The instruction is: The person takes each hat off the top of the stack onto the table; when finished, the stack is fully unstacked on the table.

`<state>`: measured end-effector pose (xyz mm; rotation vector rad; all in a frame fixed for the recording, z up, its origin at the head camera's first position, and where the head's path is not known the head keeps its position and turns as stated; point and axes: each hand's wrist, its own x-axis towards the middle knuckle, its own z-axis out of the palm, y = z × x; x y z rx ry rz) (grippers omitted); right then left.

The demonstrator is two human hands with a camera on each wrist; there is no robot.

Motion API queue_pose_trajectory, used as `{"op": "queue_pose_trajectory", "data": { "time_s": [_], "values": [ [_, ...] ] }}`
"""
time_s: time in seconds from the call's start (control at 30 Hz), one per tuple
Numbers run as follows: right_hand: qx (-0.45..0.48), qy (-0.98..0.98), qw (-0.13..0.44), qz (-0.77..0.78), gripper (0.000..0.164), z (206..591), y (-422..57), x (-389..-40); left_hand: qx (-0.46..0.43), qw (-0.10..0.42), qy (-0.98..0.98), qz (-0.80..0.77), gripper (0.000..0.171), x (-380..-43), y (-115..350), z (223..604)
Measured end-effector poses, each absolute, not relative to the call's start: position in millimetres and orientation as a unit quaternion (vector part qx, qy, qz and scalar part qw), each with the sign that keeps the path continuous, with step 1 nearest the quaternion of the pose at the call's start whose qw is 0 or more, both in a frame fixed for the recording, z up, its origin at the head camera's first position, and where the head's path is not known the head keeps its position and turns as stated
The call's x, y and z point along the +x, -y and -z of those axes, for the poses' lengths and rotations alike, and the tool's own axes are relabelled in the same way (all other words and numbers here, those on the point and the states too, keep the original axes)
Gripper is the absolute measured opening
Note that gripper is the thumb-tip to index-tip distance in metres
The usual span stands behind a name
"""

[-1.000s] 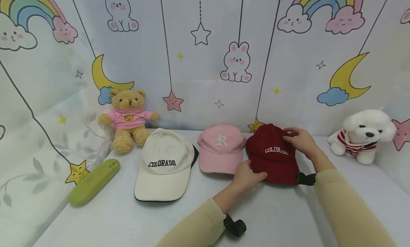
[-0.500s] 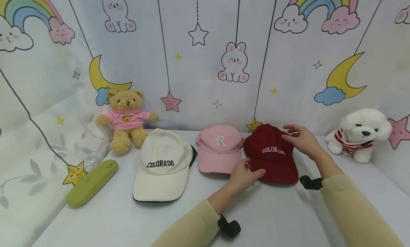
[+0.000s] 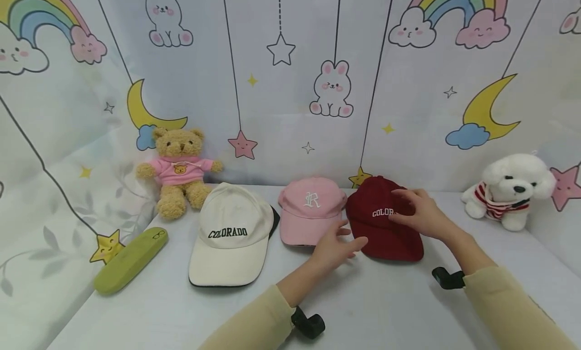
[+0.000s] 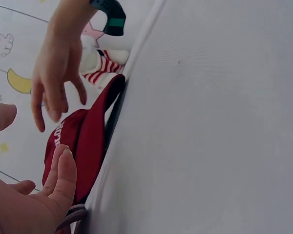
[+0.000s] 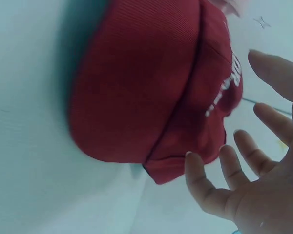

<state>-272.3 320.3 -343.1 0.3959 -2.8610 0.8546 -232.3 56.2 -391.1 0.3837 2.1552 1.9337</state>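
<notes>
Three caps lie in a row on the white surface. The dark red cap (image 3: 386,241) is at the right end, with white lettering on its front. Beside it is the pink cap (image 3: 304,229), and farther left the cream cap (image 3: 231,264) marked COLORADO. My left hand (image 3: 330,249) hovers in front of the pink cap, fingers spread and holding nothing. Over the red cap's right side is my right hand (image 3: 424,216), its fingers loosely bent and apart from the cap in the right wrist view, where the red cap (image 5: 136,83) fills the middle.
A teddy bear (image 3: 180,168) in a pink top sits at the back left. Near the left edge lies a green, elongated case-like object (image 3: 129,261). A white plush dog (image 3: 508,188) sits at the right. Behind everything hangs a patterned cloth backdrop (image 3: 272,98).
My right hand has come off the red cap's side and now hangs in front of it. My left hand has drawn back from its brim, leftward and toward me. The caps stay put.
</notes>
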Motion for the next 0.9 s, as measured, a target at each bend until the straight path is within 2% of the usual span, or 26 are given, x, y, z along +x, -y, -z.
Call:
{"op": "queue_pose_trajectory", "data": {
  "time_s": [0.23,0.9],
  "values": [
    [0.125,0.960,0.063,-0.242,0.081,354,-313,-266,0.146,0.117,-0.715,-0.673,0.070,-229,-31,384],
    [0.131,0.959,0.094,-0.232,0.071,370,-304,-273,0.167,0.091,-0.699,-0.690,0.065,-218,22,387]
  ]
}}
